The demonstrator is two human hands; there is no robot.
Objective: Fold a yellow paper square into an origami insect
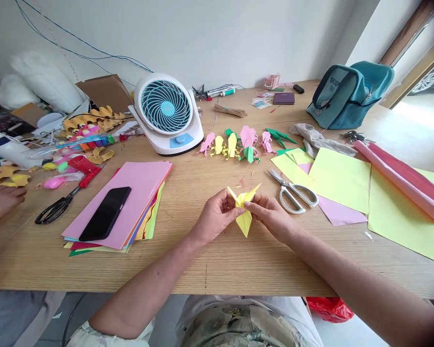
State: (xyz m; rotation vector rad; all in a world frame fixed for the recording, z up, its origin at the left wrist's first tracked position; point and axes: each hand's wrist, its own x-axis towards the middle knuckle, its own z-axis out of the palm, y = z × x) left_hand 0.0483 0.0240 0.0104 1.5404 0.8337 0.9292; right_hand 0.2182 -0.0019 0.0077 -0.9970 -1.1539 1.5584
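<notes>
Between both hands, just above the table (188, 270), is a yellow origami piece (244, 222) with two narrow points rising and one wider point facing down toward me. My left hand (219, 214) pinches its left side, thumb across the front. From the right, my right hand (269, 215) grips it with thumb and fingers, the thumb near the middle fold. Some fingers of both hands are hidden behind the paper. White-handled scissors (292, 190) lie right of my right hand. Beyond the hands stands a row of folded paper figures (248, 137) in pink, yellow and green.
Left lies a stack of coloured paper (148, 176) with a black phone (106, 213) on top. Black-handled scissors (60, 208), a fan (166, 108) and a co-worker's hand (3, 200) are farther left. Yellow sheets (342, 176), a paper roll (401, 180) and a teal bag (347, 96) sit right.
</notes>
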